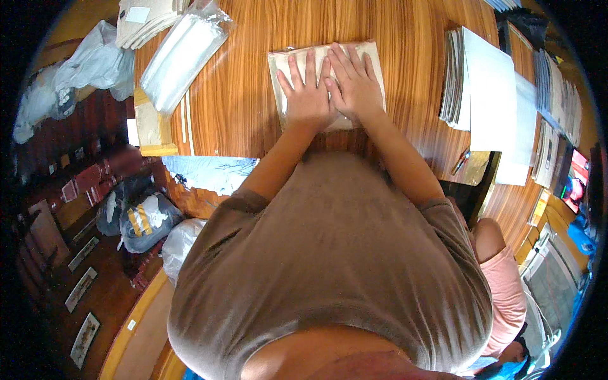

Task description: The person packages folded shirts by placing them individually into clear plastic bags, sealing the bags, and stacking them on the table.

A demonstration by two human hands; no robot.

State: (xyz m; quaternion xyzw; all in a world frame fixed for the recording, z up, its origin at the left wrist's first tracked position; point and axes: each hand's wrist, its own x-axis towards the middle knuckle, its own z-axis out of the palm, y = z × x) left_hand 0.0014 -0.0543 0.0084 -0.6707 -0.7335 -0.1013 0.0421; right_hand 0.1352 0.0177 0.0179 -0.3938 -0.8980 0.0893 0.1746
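A flat, square beige packet (280, 63), seemingly folded cloth in clear plastic film, lies on the wood-grain table (247, 76) in front of me. Pressed on its left half is my left hand (309, 96), palm down with the fingers spread. My right hand (356, 90) rests flat on the right half, its thumb side touching or slightly overlapping the left hand. Both hands hide most of the packet's middle. Neither grips anything.
Clear plastic sleeves (183, 60) and folded beige pieces (149, 22) lie at the far left. To the right are a grey stack (453, 82), white sheets (491, 95) and a pen (461, 161) near the edge. A person in pink (505, 291) is close on my right.
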